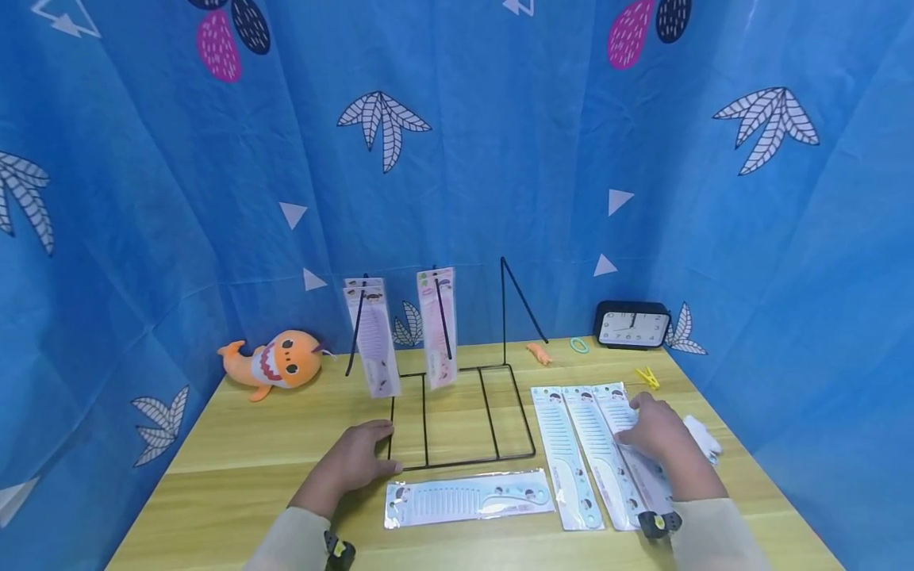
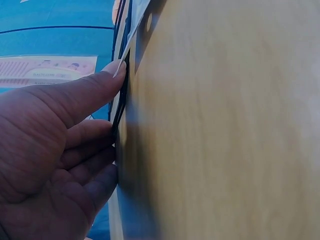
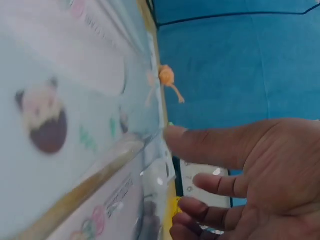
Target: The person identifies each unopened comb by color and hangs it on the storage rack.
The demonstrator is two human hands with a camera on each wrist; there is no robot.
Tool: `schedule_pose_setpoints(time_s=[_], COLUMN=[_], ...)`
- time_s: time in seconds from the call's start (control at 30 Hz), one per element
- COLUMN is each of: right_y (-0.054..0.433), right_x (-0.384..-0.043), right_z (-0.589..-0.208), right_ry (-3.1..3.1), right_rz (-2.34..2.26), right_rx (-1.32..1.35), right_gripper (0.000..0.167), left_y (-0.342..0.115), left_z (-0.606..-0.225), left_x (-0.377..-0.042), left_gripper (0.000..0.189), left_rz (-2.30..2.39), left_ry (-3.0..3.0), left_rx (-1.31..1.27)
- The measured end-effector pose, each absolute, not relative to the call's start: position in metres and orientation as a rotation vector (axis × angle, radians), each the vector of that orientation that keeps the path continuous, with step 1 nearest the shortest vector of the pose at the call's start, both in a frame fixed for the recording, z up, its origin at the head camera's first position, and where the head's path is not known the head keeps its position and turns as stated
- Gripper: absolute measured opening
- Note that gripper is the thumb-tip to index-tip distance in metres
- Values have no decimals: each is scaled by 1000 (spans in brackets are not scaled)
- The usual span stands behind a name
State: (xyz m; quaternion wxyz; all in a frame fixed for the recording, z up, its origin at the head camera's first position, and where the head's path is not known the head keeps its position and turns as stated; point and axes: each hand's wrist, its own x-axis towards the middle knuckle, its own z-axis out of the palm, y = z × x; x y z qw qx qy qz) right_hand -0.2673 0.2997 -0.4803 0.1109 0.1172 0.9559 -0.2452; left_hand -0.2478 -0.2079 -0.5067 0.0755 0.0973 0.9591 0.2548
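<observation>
My left hand [image 1: 353, 457] rests at the left front corner of a black wire rack [image 1: 471, 461], thumb and fingers spread, fingertips at the wire. In the left wrist view, my thumb [image 2: 95, 90] also overlaps the edge of a clear wrapper. My right hand [image 1: 658, 428] is over the rightmost of three packaged combs [image 1: 560, 460] laid side by side, its thumb and fingers apart. Another packaged comb [image 1: 467, 500] lies crosswise before the rack. Purple packaged combs [image 1: 374, 349] hang from the rack's left hook, and a pink packaged comb [image 1: 438, 333] from the middle one.
At the back left lies an orange shark plush [image 1: 282, 361]. A black clock [image 1: 632, 325] stands at the back right, near a small orange figure [image 1: 539, 354], a teal ring [image 1: 579, 345] and a yellow clip [image 1: 648, 377]. White cloth [image 1: 703, 438] lies beyond my right hand.
</observation>
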Motion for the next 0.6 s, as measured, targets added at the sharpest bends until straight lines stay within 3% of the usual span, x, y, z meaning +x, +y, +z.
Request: schedule_pose_setpoints(time_s=[0.6], right_y=[301], right_x=[-267], right_z=[-483], right_ry=[2731], right_rz=[-640], right_rx=[481], right_gripper=[93], left_y=[-206], left_z=[-502], left_x=[-247], left_gripper=[70], left_rz=[737], left_ry=[2892], left_rx=[294])
